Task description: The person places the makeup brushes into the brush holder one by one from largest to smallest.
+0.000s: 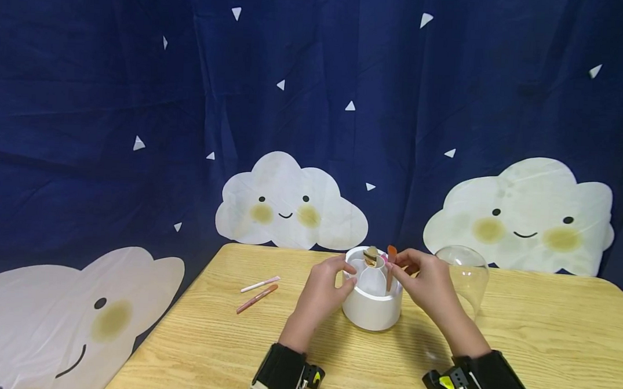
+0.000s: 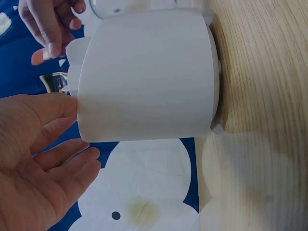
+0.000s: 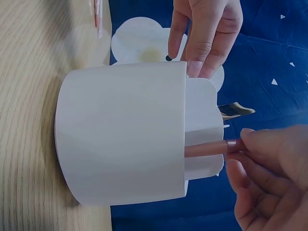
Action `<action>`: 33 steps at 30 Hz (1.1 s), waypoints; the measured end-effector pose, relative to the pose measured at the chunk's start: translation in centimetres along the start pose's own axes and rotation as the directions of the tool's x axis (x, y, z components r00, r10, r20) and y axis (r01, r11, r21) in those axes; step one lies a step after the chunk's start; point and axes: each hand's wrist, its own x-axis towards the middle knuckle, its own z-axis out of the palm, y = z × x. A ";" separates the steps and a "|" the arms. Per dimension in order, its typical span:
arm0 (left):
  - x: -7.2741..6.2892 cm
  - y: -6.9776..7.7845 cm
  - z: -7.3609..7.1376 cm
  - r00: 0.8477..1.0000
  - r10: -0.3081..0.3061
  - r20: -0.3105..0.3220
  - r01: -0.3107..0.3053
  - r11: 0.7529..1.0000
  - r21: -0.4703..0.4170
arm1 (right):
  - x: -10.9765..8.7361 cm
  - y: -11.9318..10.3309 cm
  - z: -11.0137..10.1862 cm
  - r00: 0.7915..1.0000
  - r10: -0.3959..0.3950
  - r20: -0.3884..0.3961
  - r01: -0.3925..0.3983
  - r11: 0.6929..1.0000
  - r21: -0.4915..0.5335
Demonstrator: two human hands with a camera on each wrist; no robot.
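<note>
A white round brush holder (image 1: 371,311) with an inner divider stands upright on the table. My left hand (image 1: 324,288) is at its near-left rim, thumb and index finger pinching the edge while the other fingers lie loosely bent. Between thumb and fingers, my right hand (image 1: 433,282) pinches a makeup brush (image 1: 391,255) with orange-brown bristles. Its pinkish handle (image 3: 204,149) points down inside the holder's rim, beside the divider. From the divider's middle sticks up a small gold-and-dark piece (image 3: 236,110), its lower part hidden.
On the left of the wooden table (image 1: 190,340) lie a white-handled brush (image 1: 259,284) and a pink brush (image 1: 256,299) with orange bristles. A clear dome cover (image 1: 470,277) stands behind my right hand. A dark blue cloud-print curtain (image 1: 304,124) hangs at the table's back edge.
</note>
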 end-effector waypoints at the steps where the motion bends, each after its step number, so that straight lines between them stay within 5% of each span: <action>1: 0.0 0.1 0.0 1.000 0.000 -0.001 0.000 1.000 0.002 | 0.0 0.0 0.0 1.000 -0.002 0.007 0.002 1.000 -0.003; 18: -0.2 0.1 0.0 0.999 0.037 -0.018 -0.037 0.999 0.024 | 0.0 -0.1 -0.1 0.996 -0.025 0.084 0.028 0.999 -0.030; 33: -0.1 0.3 0.0 1.000 -0.003 0.007 0.002 1.000 0.022 | -0.1 0.1 0.0 0.995 -0.015 0.095 0.019 0.999 -0.040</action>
